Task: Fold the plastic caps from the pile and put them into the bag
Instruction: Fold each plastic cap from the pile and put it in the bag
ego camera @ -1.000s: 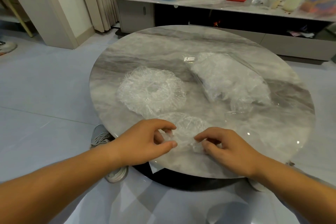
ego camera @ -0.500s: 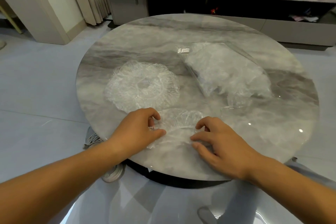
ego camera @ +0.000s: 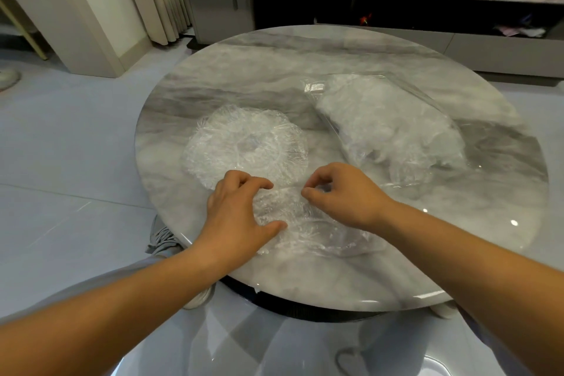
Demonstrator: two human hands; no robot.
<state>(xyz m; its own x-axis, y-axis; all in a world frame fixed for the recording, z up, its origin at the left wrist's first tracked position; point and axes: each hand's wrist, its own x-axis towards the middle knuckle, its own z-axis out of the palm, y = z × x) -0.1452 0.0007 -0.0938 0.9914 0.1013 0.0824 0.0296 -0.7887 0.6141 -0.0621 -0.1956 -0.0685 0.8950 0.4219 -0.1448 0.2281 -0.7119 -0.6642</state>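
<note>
Gripping the left side of one clear plastic cap [ego camera: 308,223] with the left hand [ego camera: 241,210], thumb pressed down; pinching its far edge with the right hand [ego camera: 345,195]. Lies crumpled near the front of the marble table [ego camera: 305,290], just before the pile [ego camera: 244,143] (flat, round), left of the stuffed bag [ego camera: 390,128].

Grey-veined table [ego camera: 305,70], clear caps [ego camera: 244,143], bag [ego camera: 387,125] apparently whitish.
</note>
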